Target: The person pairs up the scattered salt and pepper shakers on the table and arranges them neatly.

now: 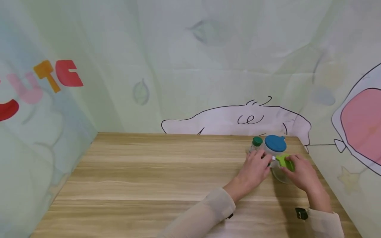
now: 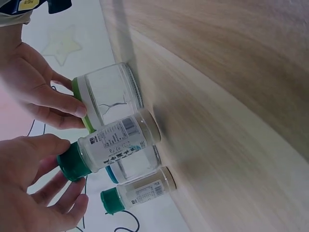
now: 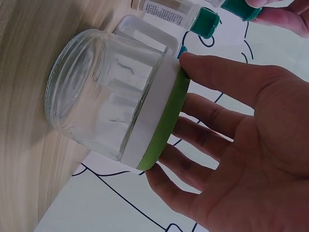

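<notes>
At the right back of the table, my left hand (image 1: 253, 168) pinches the green cap of a clear spice bottle (image 2: 116, 142), thumb on one side and fingers on the other. The bottle is upright and has a printed label with a barcode. Beside it, my right hand (image 1: 303, 173) spans a round glass jar (image 3: 104, 92) from above, thumb and fingertips on the edge of its green-and-white lid (image 3: 159, 121). The jar is see-through and stands on its base, with no contents showing.
Just behind stand a container with a blue lid (image 1: 275, 143) and a second green-capped spice bottle (image 2: 145, 192). The wood-grain table (image 1: 148, 172) stretches to the left. A printed cloth (image 1: 190, 66) hangs along its back and sides.
</notes>
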A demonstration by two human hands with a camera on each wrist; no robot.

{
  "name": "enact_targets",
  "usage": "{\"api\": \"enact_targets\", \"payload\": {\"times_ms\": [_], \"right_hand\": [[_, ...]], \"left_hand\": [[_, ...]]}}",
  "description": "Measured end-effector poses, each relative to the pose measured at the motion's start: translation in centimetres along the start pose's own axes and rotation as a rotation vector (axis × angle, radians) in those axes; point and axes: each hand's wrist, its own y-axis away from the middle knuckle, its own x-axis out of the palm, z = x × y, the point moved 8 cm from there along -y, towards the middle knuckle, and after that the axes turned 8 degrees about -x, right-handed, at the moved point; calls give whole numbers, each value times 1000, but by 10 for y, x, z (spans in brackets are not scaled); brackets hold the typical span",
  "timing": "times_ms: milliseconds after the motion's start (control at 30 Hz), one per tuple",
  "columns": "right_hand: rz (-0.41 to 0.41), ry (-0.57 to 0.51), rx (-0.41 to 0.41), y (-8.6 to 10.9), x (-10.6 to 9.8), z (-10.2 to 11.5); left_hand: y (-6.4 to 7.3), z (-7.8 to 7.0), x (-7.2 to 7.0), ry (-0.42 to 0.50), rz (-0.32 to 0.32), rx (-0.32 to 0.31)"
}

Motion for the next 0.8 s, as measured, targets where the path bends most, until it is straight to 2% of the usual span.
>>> {"api": "enact_targets", "payload": {"times_ms": [233,467,600,800], "right_hand": [[-13,-1,-14,1,0,1],[-9,6,-13,0,0,0],[-15,5,-23,-1,0,2],[-4,5,-15,0,0,1]], "left_hand": [[4,1,-11,25,-40,33],[9,13,-20,46,-66,43],[12,21,-23,59,-56,28],[17,27,-28,58,-56,52]]}}
